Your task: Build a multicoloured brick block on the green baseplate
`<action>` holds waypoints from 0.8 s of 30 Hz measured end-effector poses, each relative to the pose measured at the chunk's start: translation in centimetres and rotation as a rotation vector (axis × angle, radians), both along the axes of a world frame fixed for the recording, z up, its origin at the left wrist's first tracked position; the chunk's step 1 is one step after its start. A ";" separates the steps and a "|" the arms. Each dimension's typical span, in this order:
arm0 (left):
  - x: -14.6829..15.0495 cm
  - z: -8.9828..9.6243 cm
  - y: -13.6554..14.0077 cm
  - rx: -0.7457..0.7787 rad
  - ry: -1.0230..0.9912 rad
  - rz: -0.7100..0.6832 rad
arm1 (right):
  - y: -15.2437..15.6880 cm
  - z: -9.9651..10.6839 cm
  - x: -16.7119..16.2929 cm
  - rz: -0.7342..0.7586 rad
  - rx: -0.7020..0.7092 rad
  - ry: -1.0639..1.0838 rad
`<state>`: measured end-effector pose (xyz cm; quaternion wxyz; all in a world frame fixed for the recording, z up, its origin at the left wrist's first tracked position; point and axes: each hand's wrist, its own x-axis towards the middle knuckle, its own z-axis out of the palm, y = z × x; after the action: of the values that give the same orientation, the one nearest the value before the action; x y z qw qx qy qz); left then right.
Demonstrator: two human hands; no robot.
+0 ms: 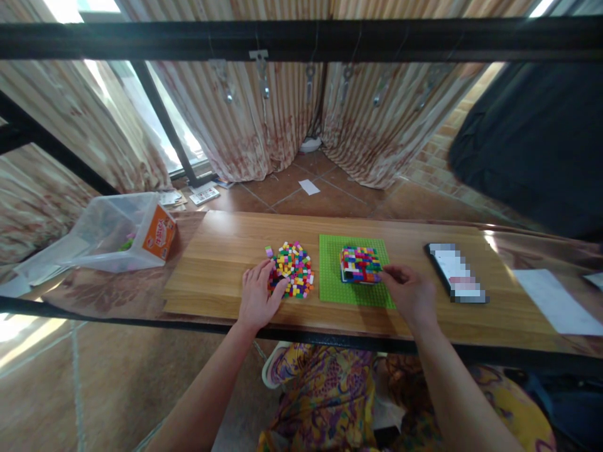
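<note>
My left hand (259, 296) lies at the left edge of a loose pile of small coloured toy bricks (296, 271), its thumb apart from the fingers and nothing seen in its grasp. A multicoloured block built of toy bricks (360, 263) stands on a green studded baseplate (332, 285). At the right side of that build is my right hand (411, 295), thumb and fingers pinched together with the tips against its corner. Whether a small brick is between those fingertips cannot be made out. One pink-and-white brick piece (269, 251) sits just off the pile.
On the wooden board (211, 263), a phone (456, 274) lies to the right, with white paper (558, 301) beyond it. A clear plastic box (125, 232) with an orange label rests on its side at the far left. A black bar (301, 39) crosses overhead.
</note>
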<state>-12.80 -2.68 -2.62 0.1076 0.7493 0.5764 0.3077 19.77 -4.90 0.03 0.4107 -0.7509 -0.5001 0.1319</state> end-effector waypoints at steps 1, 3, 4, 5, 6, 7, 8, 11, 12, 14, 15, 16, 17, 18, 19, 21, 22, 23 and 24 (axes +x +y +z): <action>0.0 0.0 0.0 0.000 0.001 -0.001 | 0.0 0.0 -0.1 0.000 0.005 -0.001; 0.0 0.0 0.0 -0.001 0.004 -0.001 | -0.1 0.0 -0.2 -0.005 0.013 -0.023; 0.0 0.0 0.0 -0.001 0.005 -0.001 | -0.2 0.0 -0.2 -0.006 0.017 -0.039; 0.0 0.0 -0.1 -0.002 0.006 -0.002 | -0.3 0.0 -0.3 -0.002 0.023 -0.055; 0.0 0.0 -0.1 -0.002 0.007 -0.002 | -0.3 0.0 -0.3 0.004 0.028 -0.071; 0.0 0.0 -0.1 -0.001 0.007 -0.003 | -0.3 0.1 -0.3 0.010 0.033 -0.086; 0.0 0.0 -0.1 0.000 0.007 -0.003 | -0.3 0.1 -0.3 0.016 0.034 -0.100; 0.0 -0.1 -0.1 0.001 0.006 -0.004 | -0.3 0.2 -0.2 0.029 0.041 -0.139; 0.0 -0.1 -0.1 0.000 0.006 -0.003 | -0.3 0.2 -0.2 0.033 0.044 -0.152; 0.0 -0.1 -0.1 -0.005 0.008 -0.001 | -0.2 0.3 -0.2 0.044 0.041 -0.179; 0.0 -0.1 -0.1 -0.008 0.010 0.000 | -0.1 0.3 -0.2 0.046 0.034 -0.189; 0.0 0.0 -0.1 -0.009 0.011 0.000 | -0.1 0.3 -0.2 0.042 0.026 -0.193; 0.0 0.0 -0.1 -0.010 0.012 0.001 | -0.1 0.3 -0.2 0.036 0.019 -0.191; 0.0 0.0 -0.1 -0.011 0.013 0.000 | -0.1 0.4 -0.2 0.032 0.014 -0.184; 0.0 0.0 -0.1 -0.012 0.014 0.000 | -0.1 0.4 -0.2 0.030 0.012 -0.174; 0.0 0.1 -0.1 -0.012 0.014 -0.001 | -0.1 0.3 -0.1 0.033 0.018 -0.157; 0.0 0.1 -0.1 -0.011 0.014 -0.001 | -0.2 0.2 0.0 0.037 0.023 -0.147; 0.1 0.0 -0.1 -0.008 0.013 -0.001 | -0.3 0.1 0.0 0.044 0.028 -0.134; 0.1 0.0 -0.1 -0.005 0.011 0.000 | -0.4 0.0 0.1 0.053 0.036 -0.113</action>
<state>-12.74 -2.76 -2.59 0.1062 0.7509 0.5776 0.3020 19.87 -5.27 0.00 0.3915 -0.7364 -0.5442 0.0912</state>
